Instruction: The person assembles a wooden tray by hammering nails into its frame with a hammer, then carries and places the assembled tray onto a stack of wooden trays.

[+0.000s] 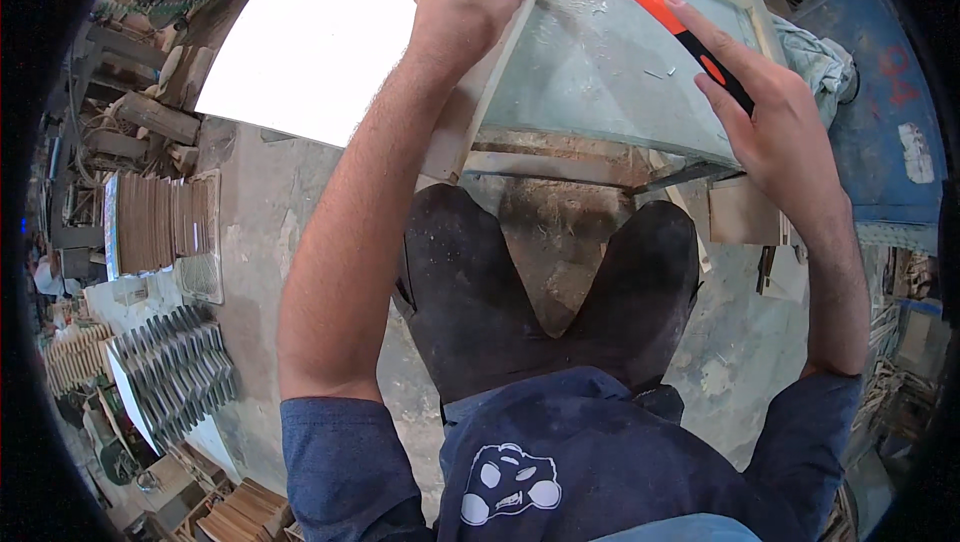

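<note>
Right hand [775,132] grasps orange hammer [640,2]; left hand [465,7] pinches wooden strip [478,117] at white panel [320,42] edge (fingertips near hammer head); a mis-hit could strike them.

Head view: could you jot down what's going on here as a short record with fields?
Setting: cluttered woodworking shop, concrete floor
Right hand: grips the hammer by its orange and black handle; hammer head at the top edge of the picture
Left hand: rests on the wooden strip, fingers pinched near the hammer head
Work surface: glass-like panel beside a white board
Nearby: stacked cut wooden pieces on the left, blue cloth on the right
</note>
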Motion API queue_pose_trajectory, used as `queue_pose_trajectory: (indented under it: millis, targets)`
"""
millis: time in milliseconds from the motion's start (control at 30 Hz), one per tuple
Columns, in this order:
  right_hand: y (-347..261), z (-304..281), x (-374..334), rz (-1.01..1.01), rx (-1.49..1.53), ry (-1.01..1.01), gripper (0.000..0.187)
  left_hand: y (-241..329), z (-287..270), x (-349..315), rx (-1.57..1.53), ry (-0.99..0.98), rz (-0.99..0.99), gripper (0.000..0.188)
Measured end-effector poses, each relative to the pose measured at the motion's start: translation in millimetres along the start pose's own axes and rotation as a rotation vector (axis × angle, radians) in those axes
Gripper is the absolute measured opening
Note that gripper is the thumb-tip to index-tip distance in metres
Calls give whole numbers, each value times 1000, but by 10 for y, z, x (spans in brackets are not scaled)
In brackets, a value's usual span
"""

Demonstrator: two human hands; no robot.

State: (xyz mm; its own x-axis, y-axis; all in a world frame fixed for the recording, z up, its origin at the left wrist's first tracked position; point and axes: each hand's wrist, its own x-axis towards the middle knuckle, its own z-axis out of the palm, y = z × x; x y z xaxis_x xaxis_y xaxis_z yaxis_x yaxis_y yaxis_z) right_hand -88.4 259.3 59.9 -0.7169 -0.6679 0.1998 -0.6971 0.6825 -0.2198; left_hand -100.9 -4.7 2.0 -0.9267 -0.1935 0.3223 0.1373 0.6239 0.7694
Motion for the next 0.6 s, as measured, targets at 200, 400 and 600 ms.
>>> queue_pose_trajectory:
  millis: [200, 400, 600]
  targets:
    - [-7, -76, 29, -50, 18, 55, 51, -36, -1, -4, -26, 20, -11, 36]
    - [-31, -93, 28, -19, 51, 6, 50, 19, -13, -3, 6, -8, -3, 37]
    - [10, -28, 37, -144, -10, 121, 52, 8, -13, 3, -24, -5, -25, 39]
